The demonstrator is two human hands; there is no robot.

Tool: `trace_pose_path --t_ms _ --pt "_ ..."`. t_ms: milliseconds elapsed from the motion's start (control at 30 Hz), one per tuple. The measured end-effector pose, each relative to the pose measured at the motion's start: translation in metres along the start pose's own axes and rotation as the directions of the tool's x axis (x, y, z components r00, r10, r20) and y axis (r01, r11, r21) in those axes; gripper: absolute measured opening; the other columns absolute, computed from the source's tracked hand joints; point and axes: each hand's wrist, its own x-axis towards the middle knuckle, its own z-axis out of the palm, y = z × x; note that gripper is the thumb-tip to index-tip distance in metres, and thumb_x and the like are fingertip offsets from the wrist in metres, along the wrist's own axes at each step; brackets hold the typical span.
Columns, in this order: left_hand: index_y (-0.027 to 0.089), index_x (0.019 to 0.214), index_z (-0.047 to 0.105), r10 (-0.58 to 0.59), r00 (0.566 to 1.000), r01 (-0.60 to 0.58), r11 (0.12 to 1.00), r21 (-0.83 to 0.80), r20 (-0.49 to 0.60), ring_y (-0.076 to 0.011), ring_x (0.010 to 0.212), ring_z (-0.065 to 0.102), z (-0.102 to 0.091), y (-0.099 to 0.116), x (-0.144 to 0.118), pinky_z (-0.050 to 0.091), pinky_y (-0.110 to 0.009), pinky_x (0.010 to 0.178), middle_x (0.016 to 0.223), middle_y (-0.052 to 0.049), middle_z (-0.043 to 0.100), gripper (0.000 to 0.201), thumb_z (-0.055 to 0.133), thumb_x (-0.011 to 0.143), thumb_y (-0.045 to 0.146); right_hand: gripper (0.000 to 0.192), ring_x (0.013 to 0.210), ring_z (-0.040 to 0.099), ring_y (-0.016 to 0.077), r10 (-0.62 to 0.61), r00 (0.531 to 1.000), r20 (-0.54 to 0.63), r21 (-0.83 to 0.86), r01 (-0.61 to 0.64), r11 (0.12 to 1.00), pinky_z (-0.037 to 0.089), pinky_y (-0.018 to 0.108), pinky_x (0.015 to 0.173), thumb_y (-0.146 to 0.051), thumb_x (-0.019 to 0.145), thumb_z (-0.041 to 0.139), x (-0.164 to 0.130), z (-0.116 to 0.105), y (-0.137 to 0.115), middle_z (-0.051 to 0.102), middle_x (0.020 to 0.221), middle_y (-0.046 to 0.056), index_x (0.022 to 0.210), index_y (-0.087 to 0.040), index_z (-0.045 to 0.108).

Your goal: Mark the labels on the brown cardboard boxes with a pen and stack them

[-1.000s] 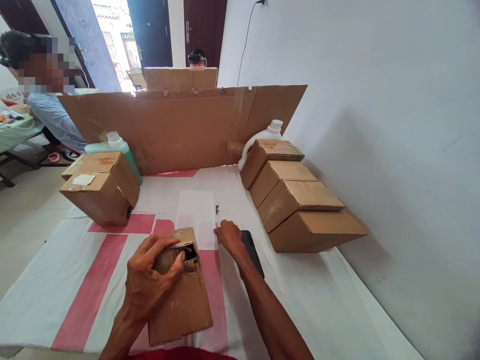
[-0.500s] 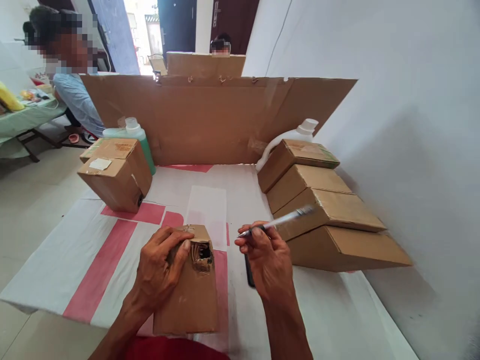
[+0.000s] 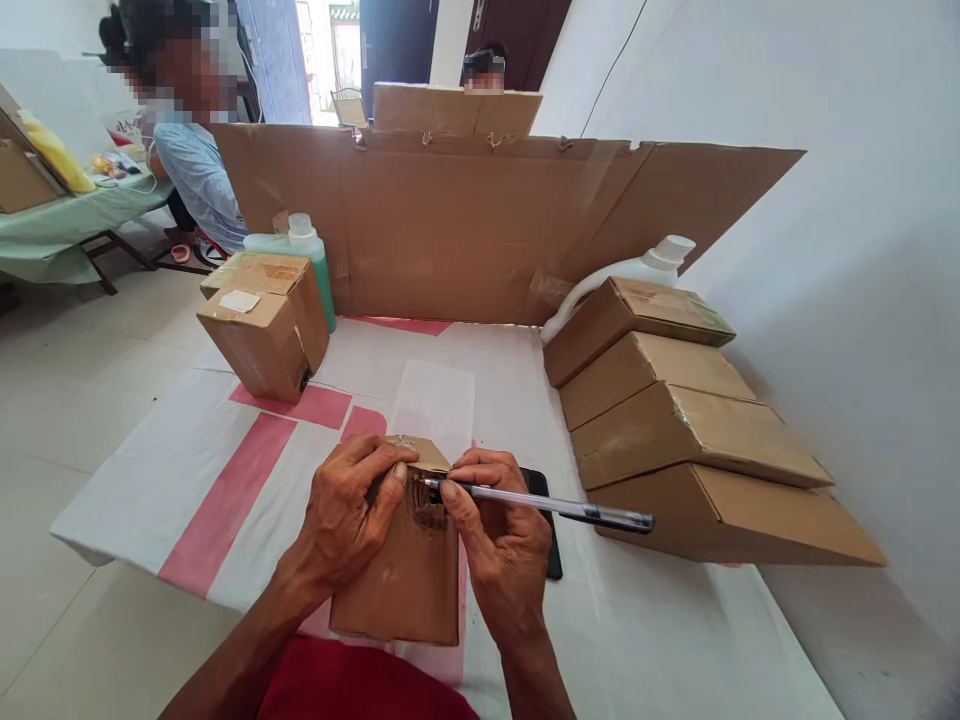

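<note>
— Hands first: what are they on?

— Left hand point(image 3: 352, 510) is wrapped over the top left of a small cardboard box point(image 3: 401, 585) lying on the table point(image 3: 150, 480), fingers closed on its upper edge and thumb pressed near a torn opening point(image 3: 426, 505). Right hand point(image 3: 501, 530) is pinched tight around a pen point(image 3: 540, 505), thumb and forefinger close to the tip.

— And the pen tip?

— Right at the torn opening on the top of the box. The pen lies nearly level, its far end pointing off to the right.

— Where does the box sit?

— At the near edge of the table, on the white cover with red stripes, just ahead of the person's red clothing. A black phone point(image 3: 546, 540) lies just beside it on the right, partly hidden under the right hand.

— What else is around?

— To the right, 4 flat boxes point(image 3: 675, 420) lean in a row against each other beside the wall, with a white jug point(image 3: 637, 270) behind them. At the far left, 2 more boxes point(image 3: 262, 325) stand together, a green bottle point(image 3: 311, 265) just behind. A tall sheet of cardboard point(image 3: 465, 230) stands along the far edge of the table.

— Anyone nearby?

— A person in a light blue shirt point(image 3: 199, 185) sits beyond the cardboard on the left, by another table with a green cover point(image 3: 67, 225). Another head shows behind the cardboard, mostly hidden.
</note>
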Motion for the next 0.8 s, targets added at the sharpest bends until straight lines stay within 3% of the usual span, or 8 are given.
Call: trace_pose_path --t_ms 200,433,533,667,733,767,800 --pt "0.019 0.109 0.073 -0.003 1.0 0.003 1.0 0.024 -0.007 -0.0198 0.1 0.065 0.001 0.0 0.0 0.05 -0.032 0.091 0.103 -0.007 0.071 0.027 0.046 0.102 0.022 0.008 0.103 0.059 0.0167 -0.042 0.997 0.072 -0.12 0.05 0.992 0.046 0.034 0.095 -0.016 0.095 0.063 -0.004 -0.003 -0.005 0.06 0.105 0.002 0.094 -0.024 0.065" --pt "0.019 0.109 0.073 -0.017 1.0 0.017 0.999 0.032 -0.015 -0.0192 0.097 0.065 0.001 -0.002 0.001 0.05 -0.031 0.088 0.101 -0.006 0.07 0.028 0.047 0.102 0.024 0.009 0.111 0.061 0.0194 -0.013 0.988 0.156 -0.112 0.03 0.993 0.049 0.037 0.096 -0.017 0.095 0.063 -0.004 -0.014 -0.009 0.063 0.112 0.004 0.088 -0.023 0.063" --pt "0.02 0.111 0.074 -0.008 1.0 0.009 0.999 0.035 -0.015 -0.0183 0.096 0.065 0.001 -0.002 0.002 0.049 -0.03 0.086 0.1 -0.005 0.071 0.028 0.047 0.102 0.024 0.009 0.106 0.064 0.0198 0.05 0.991 0.127 -0.02 -0.048 0.999 0.055 0.035 0.084 -0.02 0.096 0.063 -0.004 -0.023 -0.01 0.065 0.11 0.005 0.087 -0.023 0.061" --pt "0.02 0.111 0.074 -0.005 1.0 0.006 0.999 0.031 -0.021 -0.0172 0.097 0.065 -0.001 -0.002 0.001 0.048 -0.028 0.088 0.102 -0.004 0.071 0.028 0.048 0.102 0.024 0.015 0.083 0.068 0.0176 0.174 0.983 -0.055 0.129 -0.165 0.978 0.056 0.027 0.055 -0.034 0.099 0.057 0.004 -0.039 0.004 0.065 0.102 0.004 0.089 -0.024 0.054" --pt "0.02 0.11 0.075 0.004 0.999 -0.002 0.999 0.048 -0.039 -0.0168 0.097 0.066 -0.002 -0.002 0.0 0.048 -0.027 0.088 0.101 -0.004 0.071 0.028 0.049 0.102 0.025 0.019 0.078 0.069 0.0173 0.306 0.951 -0.045 -0.075 -0.308 0.948 0.054 0.025 0.052 -0.039 0.1 0.052 0.012 -0.043 0.025 0.066 0.095 0.003 0.09 -0.024 0.049" --pt "0.02 0.11 0.075 0.013 0.999 -0.011 0.998 0.062 -0.046 -0.0167 0.096 0.066 -0.002 -0.003 0.0 0.048 -0.027 0.088 0.101 -0.003 0.071 0.028 0.049 0.102 0.025 0.019 0.077 0.069 0.0174 0.4 0.916 -0.015 -0.24 -0.392 0.888 0.054 0.025 0.053 -0.039 0.101 0.05 0.015 -0.044 0.038 0.066 0.091 0.003 0.091 -0.023 0.049" --pt "0.02 0.11 0.075 0.026 0.998 -0.022 0.997 0.077 -0.052 -0.0167 0.095 0.066 -0.003 -0.003 -0.001 0.048 -0.026 0.088 0.101 -0.003 0.071 0.028 0.049 0.102 0.025 0.018 0.077 0.07 0.0175 0.518 0.855 0.017 -0.435 -0.461 0.774 0.055 0.025 0.057 -0.037 0.102 0.048 0.018 -0.043 0.052 0.068 0.089 0.004 0.091 -0.022 0.05"
